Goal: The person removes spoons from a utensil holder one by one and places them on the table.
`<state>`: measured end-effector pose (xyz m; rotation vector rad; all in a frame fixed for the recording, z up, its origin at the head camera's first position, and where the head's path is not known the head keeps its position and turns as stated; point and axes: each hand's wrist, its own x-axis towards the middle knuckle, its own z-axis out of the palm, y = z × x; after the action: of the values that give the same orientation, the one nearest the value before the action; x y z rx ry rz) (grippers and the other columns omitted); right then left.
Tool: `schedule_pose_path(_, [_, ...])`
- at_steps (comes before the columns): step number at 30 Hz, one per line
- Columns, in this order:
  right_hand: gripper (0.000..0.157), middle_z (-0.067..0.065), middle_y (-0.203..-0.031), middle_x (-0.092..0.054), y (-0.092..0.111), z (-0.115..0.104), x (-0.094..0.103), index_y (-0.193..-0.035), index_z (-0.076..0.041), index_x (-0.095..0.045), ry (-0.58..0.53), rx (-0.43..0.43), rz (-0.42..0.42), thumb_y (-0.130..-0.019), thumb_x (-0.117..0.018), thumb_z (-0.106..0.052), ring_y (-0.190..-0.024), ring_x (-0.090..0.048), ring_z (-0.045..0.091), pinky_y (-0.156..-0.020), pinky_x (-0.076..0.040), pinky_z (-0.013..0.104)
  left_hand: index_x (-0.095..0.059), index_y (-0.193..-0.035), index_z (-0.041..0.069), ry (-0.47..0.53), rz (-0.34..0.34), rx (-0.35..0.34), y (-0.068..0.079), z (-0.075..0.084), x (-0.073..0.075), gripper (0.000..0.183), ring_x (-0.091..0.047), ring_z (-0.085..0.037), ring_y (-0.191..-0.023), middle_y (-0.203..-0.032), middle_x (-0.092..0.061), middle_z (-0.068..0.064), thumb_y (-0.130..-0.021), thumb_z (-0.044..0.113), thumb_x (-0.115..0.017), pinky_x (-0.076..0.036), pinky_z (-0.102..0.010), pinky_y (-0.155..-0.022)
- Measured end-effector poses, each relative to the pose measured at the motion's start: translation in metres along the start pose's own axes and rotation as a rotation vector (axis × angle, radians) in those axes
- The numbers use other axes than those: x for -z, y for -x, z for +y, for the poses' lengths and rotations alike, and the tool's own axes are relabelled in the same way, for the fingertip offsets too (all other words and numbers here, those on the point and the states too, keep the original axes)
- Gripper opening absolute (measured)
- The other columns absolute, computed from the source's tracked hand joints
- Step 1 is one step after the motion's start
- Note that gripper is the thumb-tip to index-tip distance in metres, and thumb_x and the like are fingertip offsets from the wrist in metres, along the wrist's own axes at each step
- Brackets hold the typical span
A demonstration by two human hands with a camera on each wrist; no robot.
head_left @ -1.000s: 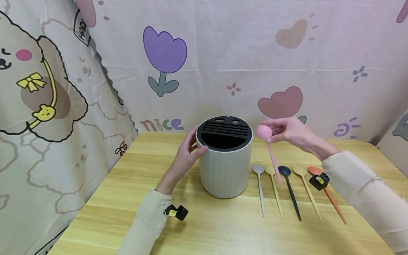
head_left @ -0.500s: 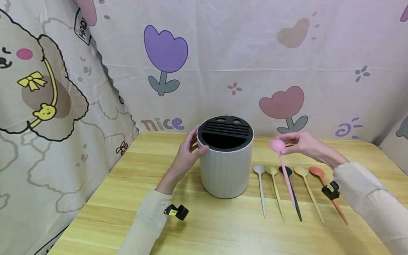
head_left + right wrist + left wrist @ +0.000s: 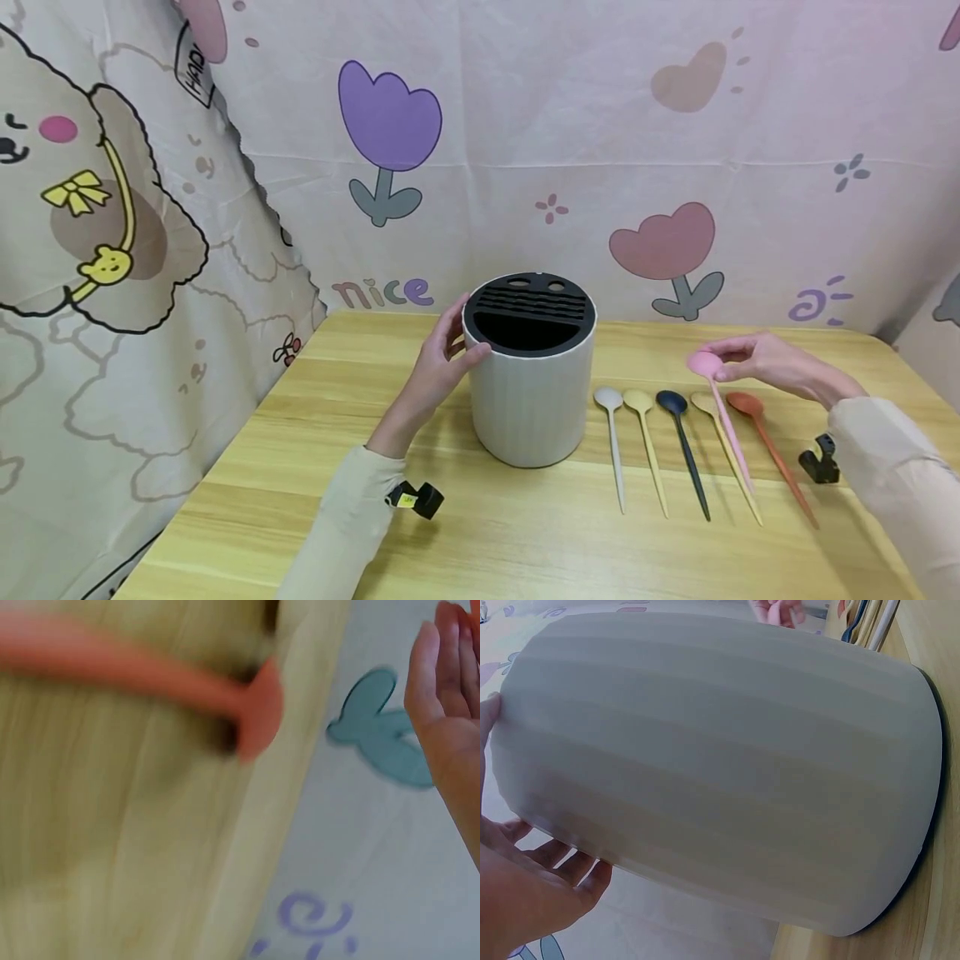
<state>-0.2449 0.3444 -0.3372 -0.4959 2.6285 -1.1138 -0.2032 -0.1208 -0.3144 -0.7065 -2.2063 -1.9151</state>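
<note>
A pale, ribbed utensil holder [image 3: 528, 408] stands upright on the table, its black lid showing a large half-round opening, slots and two small holes. My left hand [image 3: 442, 358] grips its upper left side, thumb at the front rim; in the left wrist view the fingers [image 3: 551, 859] lie along its wall. My right hand [image 3: 765, 360] pinches a pink spoon [image 3: 726, 417] by its bowl, handle slanting down toward me. In the head view the pink spoon overlaps a cream spoon [image 3: 750, 504] in the row. Beside that lies an orange spoon [image 3: 780, 458], blurred in the right wrist view.
To the right of the holder, a grey spoon [image 3: 613, 442], a yellow spoon [image 3: 651, 446] and a dark blue spoon [image 3: 688, 458] lie side by side, bowls away from me. A printed cloth [image 3: 510, 100] hangs behind the wooden table [image 3: 300, 467].
My right hand has carried the pink spoon rightward and down, from beside the holder to over the cream spoon. The left hand has stayed on the holder.
</note>
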Motion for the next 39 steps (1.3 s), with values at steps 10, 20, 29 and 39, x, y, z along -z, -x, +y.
schedule_pose_path(10, [0.051,-0.009,-0.116,-0.065,0.031,0.063,0.019,-0.132,0.013,-0.049,-0.01,0.015,-0.025,-0.089,-0.067,-0.01,-0.1,-0.053,-0.009,-0.08,-0.044,0.015,-0.026,-0.152,0.008,-0.013,-0.004,0.002,0.0,-0.001,-0.001,0.11,-0.038,-0.029,-0.131,-0.148,-0.037,-0.014,-0.072,0.072,-0.067,-0.032,-0.046,-0.109])
schedule_pose_path(20, [0.052,-0.025,-0.107,-0.062,0.046,0.093,0.03,-0.129,0.016,-0.049,-0.043,-0.076,-0.042,-0.088,-0.069,-0.01,-0.095,-0.053,-0.011,-0.078,-0.045,0.013,-0.025,-0.153,0.008,-0.017,0.01,0.01,0.001,0.0,0.0,0.114,-0.038,-0.028,-0.131,-0.148,-0.038,-0.013,-0.07,0.075,-0.066,-0.032,-0.045,-0.109])
schedule_pose_path(29, [0.052,0.024,-0.115,-0.064,0.049,0.1,0.028,-0.126,0.018,-0.051,-0.05,-0.154,-0.085,-0.086,-0.071,-0.009,-0.09,-0.054,-0.008,-0.075,-0.051,0.019,-0.025,-0.153,0.009,-0.005,-0.006,0.012,0.0,-0.001,-0.003,0.114,-0.037,-0.027,-0.133,-0.149,-0.036,-0.012,-0.07,0.074,-0.066,-0.031,-0.045,-0.109])
schedule_pose_path(39, [0.062,0.031,-0.119,-0.059,0.048,0.096,0.025,-0.128,0.022,-0.044,0.006,-0.164,-0.067,-0.085,-0.073,-0.013,-0.089,-0.053,-0.008,-0.074,-0.051,0.021,-0.024,-0.153,0.008,-0.003,-0.008,0.003,-0.003,0.0,-0.004,0.112,-0.037,-0.028,-0.133,-0.149,-0.036,-0.013,-0.072,0.073,-0.066,-0.03,-0.046,-0.11])
